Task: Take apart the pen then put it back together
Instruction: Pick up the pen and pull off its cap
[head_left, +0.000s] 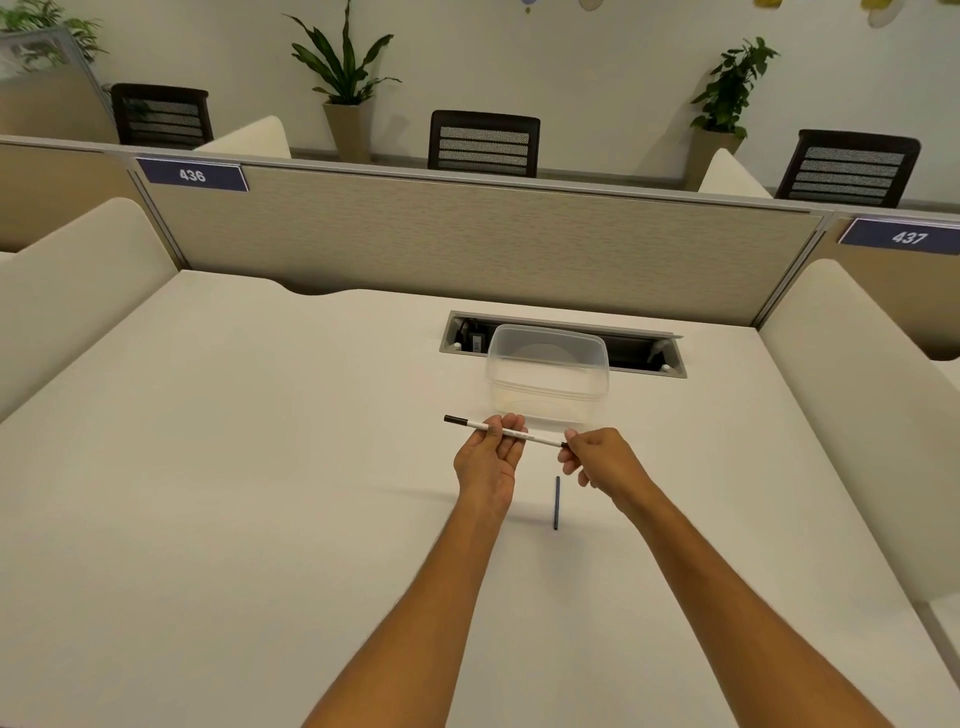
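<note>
A thin white pen barrel with a black cap end at its left is held level above the desk. My left hand grips it around the middle from below. My right hand pinches the barrel's right tip with fingertips. A slim dark blue rod, a separate piece, lies on the desk just below and between my hands, pointing toward me.
A clear plastic container stands just beyond my hands, in front of the open cable slot in the white desk. A beige partition closes the far edge, and padded side dividers flank the desk.
</note>
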